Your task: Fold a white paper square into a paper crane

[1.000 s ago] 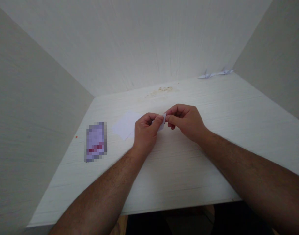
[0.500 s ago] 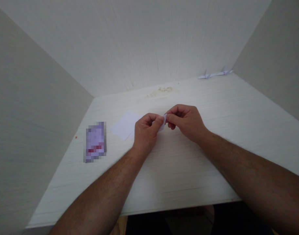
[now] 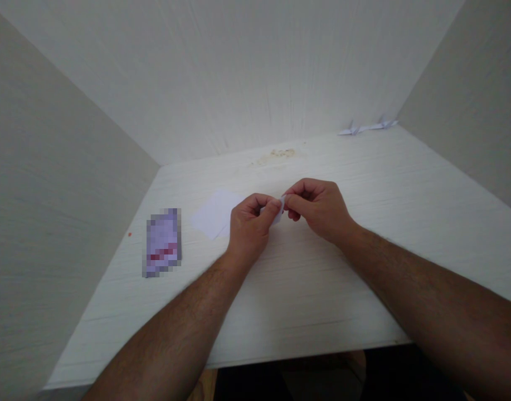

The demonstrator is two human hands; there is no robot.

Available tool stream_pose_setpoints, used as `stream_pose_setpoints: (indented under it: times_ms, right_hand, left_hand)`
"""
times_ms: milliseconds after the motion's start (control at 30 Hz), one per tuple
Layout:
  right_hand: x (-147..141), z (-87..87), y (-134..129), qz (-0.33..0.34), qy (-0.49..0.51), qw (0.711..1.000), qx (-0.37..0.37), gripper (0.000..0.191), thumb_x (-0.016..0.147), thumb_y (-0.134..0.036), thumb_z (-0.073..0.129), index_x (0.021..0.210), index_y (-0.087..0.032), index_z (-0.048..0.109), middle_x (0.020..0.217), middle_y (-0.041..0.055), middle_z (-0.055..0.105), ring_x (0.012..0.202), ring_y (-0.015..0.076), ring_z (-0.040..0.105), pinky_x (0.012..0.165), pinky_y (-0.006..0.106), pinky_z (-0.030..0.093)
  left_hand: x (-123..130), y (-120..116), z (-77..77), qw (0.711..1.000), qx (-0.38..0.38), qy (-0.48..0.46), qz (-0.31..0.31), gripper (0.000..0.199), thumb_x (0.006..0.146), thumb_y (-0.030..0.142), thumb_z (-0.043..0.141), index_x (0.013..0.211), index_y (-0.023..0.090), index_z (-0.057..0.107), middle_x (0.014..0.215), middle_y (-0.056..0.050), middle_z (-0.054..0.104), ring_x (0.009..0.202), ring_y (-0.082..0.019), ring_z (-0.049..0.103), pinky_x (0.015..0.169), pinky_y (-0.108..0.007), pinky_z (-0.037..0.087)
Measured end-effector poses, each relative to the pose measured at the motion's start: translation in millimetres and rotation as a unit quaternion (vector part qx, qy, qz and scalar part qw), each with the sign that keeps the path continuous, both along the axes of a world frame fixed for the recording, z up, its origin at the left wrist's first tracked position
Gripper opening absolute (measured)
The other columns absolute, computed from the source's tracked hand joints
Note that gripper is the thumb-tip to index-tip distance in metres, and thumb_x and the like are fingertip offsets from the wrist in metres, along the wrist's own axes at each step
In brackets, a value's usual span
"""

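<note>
A small folded piece of white paper [image 3: 277, 215] is held between my two hands above the middle of the table. My left hand [image 3: 252, 223] pinches it from the left, thumb on top. From the other side, the thumb and forefinger of my right hand [image 3: 317, 206] grip its upper right edge. Much of the paper is covered by my fingers, so its exact shape does not show. White paper sheets [image 3: 213, 214] lie flat on the table just left of my left hand, partly hidden behind it.
A blurred-out purple packet [image 3: 162, 242] lies on the left of the white table [image 3: 305, 312], near a small red spot [image 3: 130, 234]. Folded white paper figures [image 3: 368, 128] stand in the back right corner. Panels [image 3: 255, 72] enclose the back and both sides.
Almost nothing differs. Both hands keep their places, and the paper between them has shifted only very slightly.
</note>
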State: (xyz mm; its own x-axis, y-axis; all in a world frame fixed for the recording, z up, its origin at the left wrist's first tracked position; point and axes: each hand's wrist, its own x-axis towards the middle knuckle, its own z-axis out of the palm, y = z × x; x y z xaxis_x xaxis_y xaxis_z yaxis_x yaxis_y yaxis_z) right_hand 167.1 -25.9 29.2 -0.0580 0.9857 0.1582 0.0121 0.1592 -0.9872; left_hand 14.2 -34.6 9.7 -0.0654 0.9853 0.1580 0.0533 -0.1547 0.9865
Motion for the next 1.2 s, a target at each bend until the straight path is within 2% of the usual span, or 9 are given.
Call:
stream_pose_setpoints:
  times_ms: [567, 800, 1200]
  right_hand:
    - [0.4, 1.6, -2.7, -0.026, -0.029, 0.999, 0.007, 0.007, 0.072, -0.020, 0.067, 0.066, -0.019, 0.066, 0.052, -0.0031, 0.061, 0.048, 0.0101, 0.054, 0.046, 0.023, 0.040]
    - [-0.8, -0.3, -0.9, 0.026, 0.048, 0.998, -0.021, 0.009, 0.074, -0.026, 0.070, 0.071, -0.018, 0.067, 0.058, -0.0014, 0.066, 0.051, 0.0107, 0.059, 0.050, 0.025, 0.049]
    - [-6.8, -1.5, -1.4, 0.029, 0.105, 0.993, -0.039, 0.015, 0.068, -0.025, 0.076, 0.066, -0.019, 0.063, 0.055, -0.0048, 0.062, 0.046, 0.0081, 0.053, 0.046, 0.023, 0.045]
  left_hand:
    - [1.9, -3.6, 3.8, 0.999, 0.006, 0.035, 0.008, 0.020, 0.079, 0.037, 0.077, 0.073, 0.018, 0.070, 0.068, 0.000, 0.067, 0.061, -0.011, 0.056, 0.057, -0.024, 0.043]
    - [0.9, -0.8, -1.0, 1.000, 0.005, -0.002, 0.019, 0.021, 0.080, 0.037, 0.076, 0.074, 0.018, 0.070, 0.069, 0.000, 0.067, 0.061, -0.011, 0.055, 0.060, -0.024, 0.044]
    - [2.4, -2.9, 1.8, 1.000, 0.012, -0.003, 0.003, 0.022, 0.079, 0.037, 0.077, 0.074, 0.018, 0.069, 0.067, 0.001, 0.066, 0.060, -0.010, 0.055, 0.059, -0.024, 0.044]
